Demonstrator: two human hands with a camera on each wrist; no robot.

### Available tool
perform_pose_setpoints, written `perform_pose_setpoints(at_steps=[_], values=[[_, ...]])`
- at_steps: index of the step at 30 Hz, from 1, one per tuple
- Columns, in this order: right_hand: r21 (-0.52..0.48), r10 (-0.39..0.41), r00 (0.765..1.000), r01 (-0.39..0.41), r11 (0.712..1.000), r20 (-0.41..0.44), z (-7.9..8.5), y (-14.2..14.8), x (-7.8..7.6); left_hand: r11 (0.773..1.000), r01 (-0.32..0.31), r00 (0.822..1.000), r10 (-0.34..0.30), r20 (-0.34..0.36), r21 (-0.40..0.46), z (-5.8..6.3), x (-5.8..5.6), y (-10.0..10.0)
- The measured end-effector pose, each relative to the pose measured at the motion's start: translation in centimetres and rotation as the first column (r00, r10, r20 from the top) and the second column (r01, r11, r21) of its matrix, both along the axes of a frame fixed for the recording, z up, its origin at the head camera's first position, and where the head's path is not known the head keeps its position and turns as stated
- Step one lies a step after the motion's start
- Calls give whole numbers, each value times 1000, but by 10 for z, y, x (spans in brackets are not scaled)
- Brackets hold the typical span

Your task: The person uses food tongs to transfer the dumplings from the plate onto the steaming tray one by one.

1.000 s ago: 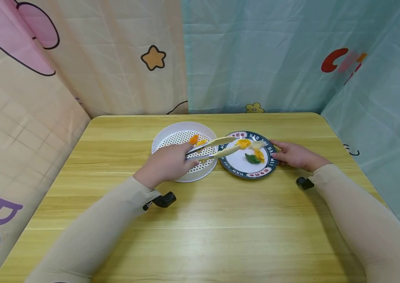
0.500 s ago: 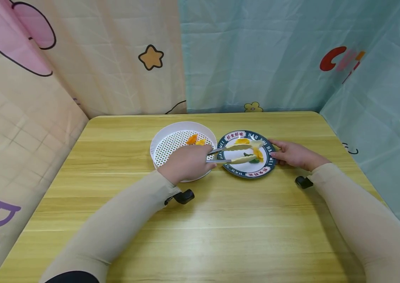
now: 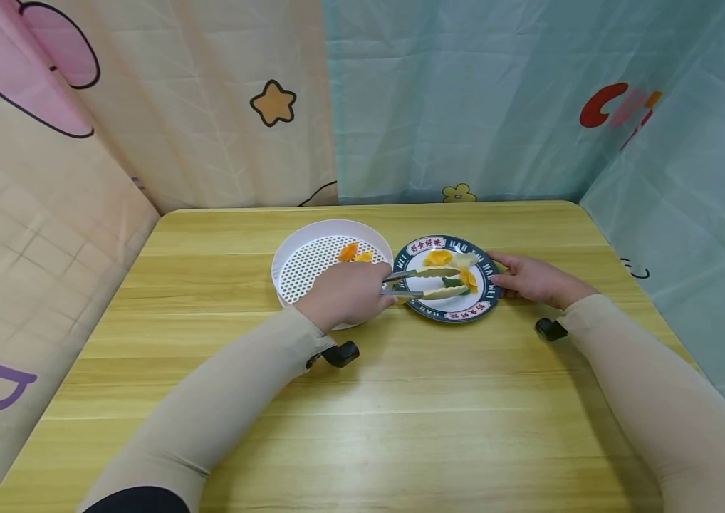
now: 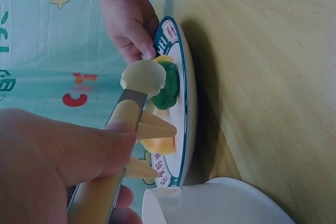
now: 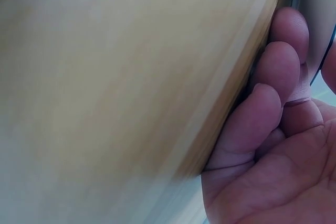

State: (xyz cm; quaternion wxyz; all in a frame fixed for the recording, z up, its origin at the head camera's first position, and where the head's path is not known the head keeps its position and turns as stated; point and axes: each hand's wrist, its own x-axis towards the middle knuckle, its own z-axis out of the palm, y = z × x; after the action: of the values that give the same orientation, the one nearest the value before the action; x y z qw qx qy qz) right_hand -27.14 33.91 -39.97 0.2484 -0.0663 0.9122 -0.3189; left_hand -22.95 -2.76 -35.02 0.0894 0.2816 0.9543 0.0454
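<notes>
1. Pale yellow wood-grain surface [image 3: 362,413], backed by peach and mint cloth [image 3: 465,107].
2. Metal tongs with cream scalloped tips [image 3: 442,293], parted, probably light and springy, best squeezed mid-arm, where the left hand [image 3: 351,292] grips them.
3. Glossy green piece [image 4: 167,86] showing between the tips, likely light; contact unclear.
4. Round white plate with teal lettered rim [image 3: 465,313] near the surface's far edge beneath, probably stiff, breakable; the right hand [image 3: 535,280] pinches its rim toward the right edge.
5. Round white perforated tray [image 3: 337,226] just beside, toward the left edge, bearing an orange piece [image 3: 347,251].
</notes>
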Motion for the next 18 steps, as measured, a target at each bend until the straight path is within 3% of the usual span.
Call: perform_pose_setpoints(at_steps=[18], values=[[-1,-6,1000,6,1000,6,3,-2,2,1000,1,1000,-1,-5,1,3,1,0]])
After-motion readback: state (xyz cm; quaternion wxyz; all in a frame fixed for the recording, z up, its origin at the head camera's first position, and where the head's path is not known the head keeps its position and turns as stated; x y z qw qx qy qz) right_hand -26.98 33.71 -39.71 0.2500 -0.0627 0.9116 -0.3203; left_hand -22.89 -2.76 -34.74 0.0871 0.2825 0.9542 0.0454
